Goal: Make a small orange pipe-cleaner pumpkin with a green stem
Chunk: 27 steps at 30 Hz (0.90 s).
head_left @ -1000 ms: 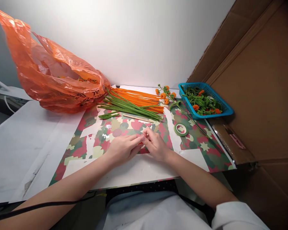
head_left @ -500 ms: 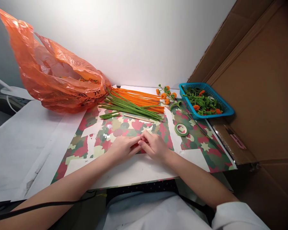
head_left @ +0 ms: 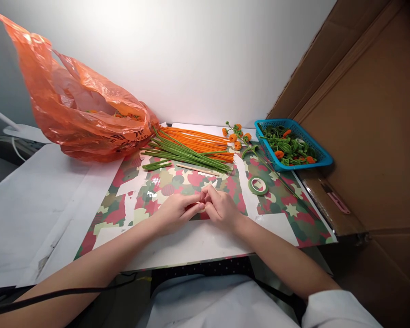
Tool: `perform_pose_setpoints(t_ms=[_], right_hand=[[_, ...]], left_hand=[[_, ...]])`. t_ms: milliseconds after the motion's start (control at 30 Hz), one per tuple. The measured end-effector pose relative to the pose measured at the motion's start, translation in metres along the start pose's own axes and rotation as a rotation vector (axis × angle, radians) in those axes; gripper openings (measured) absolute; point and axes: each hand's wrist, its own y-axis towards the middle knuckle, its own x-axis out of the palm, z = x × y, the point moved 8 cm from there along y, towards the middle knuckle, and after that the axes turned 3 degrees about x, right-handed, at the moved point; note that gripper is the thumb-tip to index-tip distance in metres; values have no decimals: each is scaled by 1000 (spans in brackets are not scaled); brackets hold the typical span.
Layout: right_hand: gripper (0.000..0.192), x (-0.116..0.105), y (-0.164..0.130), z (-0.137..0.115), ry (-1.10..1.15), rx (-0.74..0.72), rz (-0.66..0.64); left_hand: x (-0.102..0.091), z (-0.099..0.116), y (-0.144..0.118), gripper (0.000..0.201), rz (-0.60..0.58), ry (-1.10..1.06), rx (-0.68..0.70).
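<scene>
My left hand (head_left: 176,211) and my right hand (head_left: 222,208) meet at the fingertips over the near part of the camouflage-patterned mat (head_left: 187,182). The fingers of both are curled and pressed together; whether anything small lies between them is hidden. Beyond them rest a thin wooden stick (head_left: 197,170), a bundle of green pipe cleaners (head_left: 191,156) and a bundle of orange pipe cleaners (head_left: 198,136). A short folded green pipe-cleaner piece (head_left: 156,166) is at the left of the stick. To the right lies a roll of green tape (head_left: 258,185).
An orange plastic bag (head_left: 95,123) stands at the back left. A pipe-cleaner flower stem (head_left: 237,139) lies near a blue basket (head_left: 324,160) of green and orange pieces. A pink-handled cutter (head_left: 338,200) sits on cardboard at the right, beside a cardboard wall (head_left: 369,136).
The fingertips have shifted slightly: my left thumb now lies across towards the right fingers, and my right thumb is drawn back. The things on the mat stay put.
</scene>
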Motion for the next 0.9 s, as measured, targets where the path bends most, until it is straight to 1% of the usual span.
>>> perform_pose_setpoints(t_ms=[100, 200, 300, 400, 500, 567, 600, 633, 733, 800, 833, 900], right_hand=[[6, 1, 0, -2, -50, -55, 29], [6, 0, -1, -4, -114, -110, 74], [7, -1, -2, -6, -133, -144, 98], [6, -1, -1, -7, -98, -149, 68], [3, 2, 2, -7, 0, -119, -69], [2, 3, 5, -5, 60, -73, -150], [2, 0, 7, -2, 84, -42, -164], [3, -4, 8, 2, 107, -6, -159], [7, -23, 12, 21, 239, 112, -102], [7, -39, 14, 34, 271, 138, -42], [7, -48, 14, 40, 258, 149, 3], [9, -65, 14, 52, 200, 186, 136]], left_hand=[[3, -2, 0, 29, -50, -102, -48], [6, 0, 0, 29, -107, -224, -76], [6, 4, 0, 26, -120, -253, -73], [3, 7, -1, 22, -94, -163, -10], [-6, 7, -1, 25, -8, 66, 79], [-15, 6, 0, 28, 51, 228, 126], [-20, 4, 1, 28, 69, 281, 140], [-27, 2, 1, 28, 113, 310, 154], [-56, -13, 1, 22, 215, 344, 118], [-79, -25, -2, 20, 294, 355, 71], [-92, -32, -5, 20, 355, 361, 39], [-115, -42, -12, 23, 473, 362, -12]])
